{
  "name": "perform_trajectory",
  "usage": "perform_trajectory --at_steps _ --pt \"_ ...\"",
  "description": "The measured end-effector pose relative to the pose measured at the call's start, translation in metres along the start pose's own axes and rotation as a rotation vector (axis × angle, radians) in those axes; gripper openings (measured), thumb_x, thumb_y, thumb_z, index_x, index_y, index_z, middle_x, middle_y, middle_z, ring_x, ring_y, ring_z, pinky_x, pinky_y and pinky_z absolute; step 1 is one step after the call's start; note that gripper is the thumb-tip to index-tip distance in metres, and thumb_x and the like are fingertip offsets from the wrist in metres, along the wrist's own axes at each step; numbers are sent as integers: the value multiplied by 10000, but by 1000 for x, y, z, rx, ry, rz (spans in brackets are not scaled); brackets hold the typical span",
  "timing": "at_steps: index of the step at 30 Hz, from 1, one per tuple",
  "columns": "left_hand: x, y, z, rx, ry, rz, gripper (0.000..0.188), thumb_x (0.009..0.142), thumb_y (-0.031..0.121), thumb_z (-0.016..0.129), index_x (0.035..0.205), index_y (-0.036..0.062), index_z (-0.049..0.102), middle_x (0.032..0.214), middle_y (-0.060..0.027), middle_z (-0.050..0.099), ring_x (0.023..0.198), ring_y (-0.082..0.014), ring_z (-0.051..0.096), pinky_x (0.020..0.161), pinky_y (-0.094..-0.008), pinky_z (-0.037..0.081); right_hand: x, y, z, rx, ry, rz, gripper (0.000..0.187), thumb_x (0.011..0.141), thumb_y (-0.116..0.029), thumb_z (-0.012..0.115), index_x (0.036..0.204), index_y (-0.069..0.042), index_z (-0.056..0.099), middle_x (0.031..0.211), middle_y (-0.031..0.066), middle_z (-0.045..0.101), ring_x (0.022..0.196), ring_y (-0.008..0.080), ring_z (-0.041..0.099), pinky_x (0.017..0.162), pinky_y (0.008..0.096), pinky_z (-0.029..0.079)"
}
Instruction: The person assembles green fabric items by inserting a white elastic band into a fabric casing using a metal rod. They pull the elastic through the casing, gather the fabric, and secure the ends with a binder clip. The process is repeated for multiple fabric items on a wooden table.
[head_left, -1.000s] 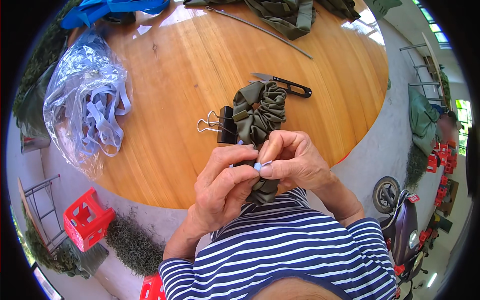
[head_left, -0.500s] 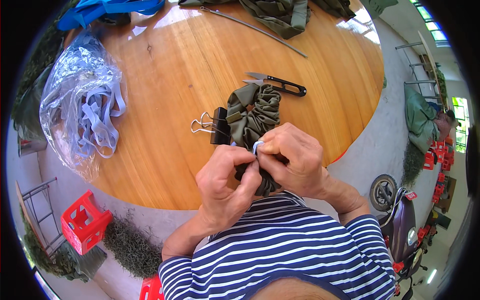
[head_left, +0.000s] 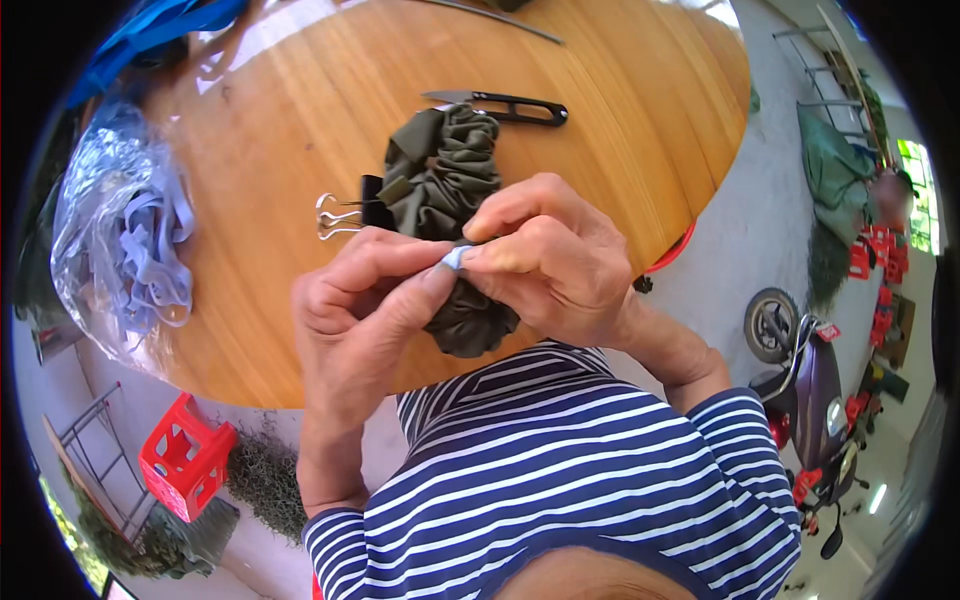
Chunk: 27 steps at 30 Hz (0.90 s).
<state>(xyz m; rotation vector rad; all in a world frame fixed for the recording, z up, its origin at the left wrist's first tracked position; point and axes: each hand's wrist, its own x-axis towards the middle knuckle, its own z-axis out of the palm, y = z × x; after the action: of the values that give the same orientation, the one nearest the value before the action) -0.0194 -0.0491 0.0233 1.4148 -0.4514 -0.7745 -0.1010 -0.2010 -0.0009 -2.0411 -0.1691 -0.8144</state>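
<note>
My left hand and my right hand meet above the near edge of the table, thumbs and fingertips pinched together. Between them is the end of a light blue elastic band; only a short bit of it shows. Directly beneath and beyond my fingers, an olive-green strip of gathered fabric lies bunched on the table, partly covered by my hands. A black binder clip with silver handles sits against the fabric's left side. Black thread snips rest just past its far end.
On the table's left is a clear plastic bag with loose light blue elastic. A thin metal rod and blue straps lie at the far side. A red plastic stool stands at lower left, a scooter at right.
The view has shifted, so the table things appear farther left and up. My hands have moved left over the fabric, and my right fingers have changed their grip on the elastic.
</note>
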Motion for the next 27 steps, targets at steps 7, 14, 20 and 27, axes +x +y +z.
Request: perform_trajectory --at_steps 7,14,20,27 --pt "-2 1 1 150 -3 7 64 795 20 590 822 -35 606 762 -17 539 671 -48 459 577 -167 352 -2 -2 -20 45 -59 -58 151 661 -10 710 721 -43 574 811 94 584 670 173 571 515 246 450" --pt "-10 -7 3 198 349 128 91 824 67 539 790 -18 540 749 -49 526 646 -87 481 591 -197 388 -29 -27 -44 131 36 -2 155 684 21 674 752 -43 550 778 68 599 631 177 582 480 252 447" --pt "-18 0 44 262 -133 84 64 776 30 571 741 -19 550 752 -88 548 637 -123 514 563 -215 400 -50 -36 -81 364 61 330 162 682 27 687 755 -58 570 795 99 599 699 175 605 559 256 474" --pt "-7 2 58 204 -424 -15 90 781 16 574 823 -48 621 784 -117 593 648 -141 571 574 -229 443 -99 -17 -191 -155 618 611 91 733 48 596 745 -34 558 812 54 579 655 78 525 575 199 444"
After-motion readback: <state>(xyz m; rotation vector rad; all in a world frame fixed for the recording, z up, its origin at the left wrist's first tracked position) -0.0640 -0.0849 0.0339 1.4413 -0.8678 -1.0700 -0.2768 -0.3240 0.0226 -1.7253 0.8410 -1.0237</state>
